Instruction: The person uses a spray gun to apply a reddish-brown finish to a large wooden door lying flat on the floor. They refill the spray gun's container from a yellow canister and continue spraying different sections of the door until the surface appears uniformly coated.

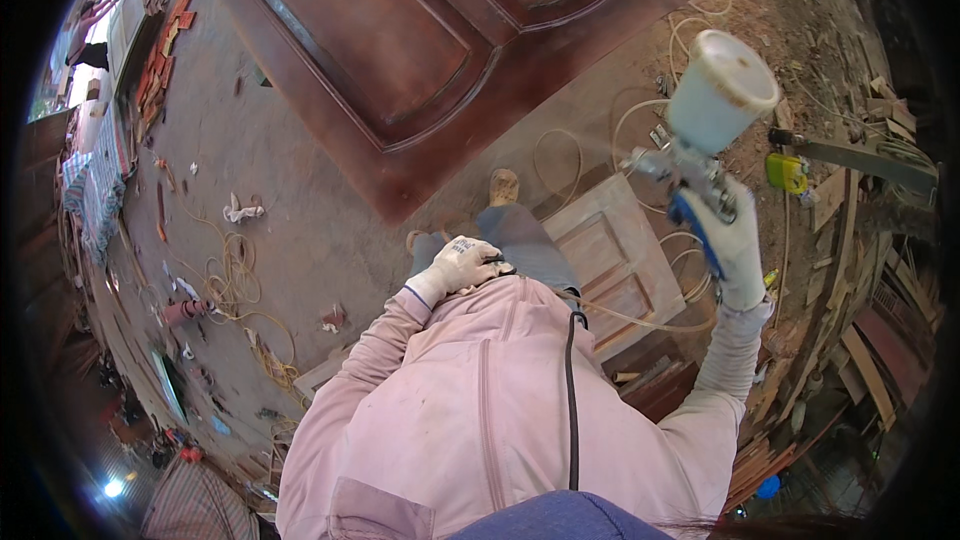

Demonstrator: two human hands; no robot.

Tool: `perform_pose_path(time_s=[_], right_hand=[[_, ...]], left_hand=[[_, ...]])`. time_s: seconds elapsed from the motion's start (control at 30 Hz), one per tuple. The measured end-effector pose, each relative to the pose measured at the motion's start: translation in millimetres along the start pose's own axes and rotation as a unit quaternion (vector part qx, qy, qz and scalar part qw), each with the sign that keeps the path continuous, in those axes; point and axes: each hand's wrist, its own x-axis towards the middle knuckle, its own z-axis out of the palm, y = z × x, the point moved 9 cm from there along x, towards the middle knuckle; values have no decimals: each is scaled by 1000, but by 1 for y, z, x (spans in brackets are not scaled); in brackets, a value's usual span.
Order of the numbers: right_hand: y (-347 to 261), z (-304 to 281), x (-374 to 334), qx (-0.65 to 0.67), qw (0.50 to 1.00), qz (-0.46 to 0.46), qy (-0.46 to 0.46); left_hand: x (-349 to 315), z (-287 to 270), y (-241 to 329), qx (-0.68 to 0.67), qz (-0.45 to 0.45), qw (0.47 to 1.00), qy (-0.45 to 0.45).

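My right hand point(738, 245), in a white glove with blue on the palm side, is closed round the handle of a spray gun point(697, 172). A whitish cup point(715, 90) with a stained lid sits on top of the gun. The nozzle points left, toward a large reddish-brown panelled wooden door point(400, 50), and a faint mist shows before it. My left hand point(465, 265), also gloved, rests at my waist on the front of my pink jacket. Its fingers curl over something dark that I cannot make out. A pale hose point(640, 320) runs from my waist toward my right hand.
A smaller unpainted door panel point(625, 265) lies right of my legs. Coiled hoses point(235, 275) lie on the floor at left. Wood scraps point(870, 360) are piled along the right. A yellow container point(787, 173) stands beyond my right hand. Another person point(92, 40) is at far left.
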Motion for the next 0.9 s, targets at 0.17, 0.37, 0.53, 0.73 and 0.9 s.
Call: perform_pose_path(time_s=[0.17,0.37,0.53,0.73,0.9], right_hand=[[-6,-91,46,-154,966,-49,202],[-33,-132,76,-244,918,-168,264],[-57,-90,73,-229,928,-229,184],[-21,-39,55,-34,999,-15,-5],[-4,-56,88,-25,999,10,24]], left_hand=[[12,1,16,11,14,1000,-13],[27,-6,36,22,42,999,1],[34,-6,38,18,36,999,-4],[42,-8,45,22,33,999,-24],[47,-5,41,35,27,998,-33]])
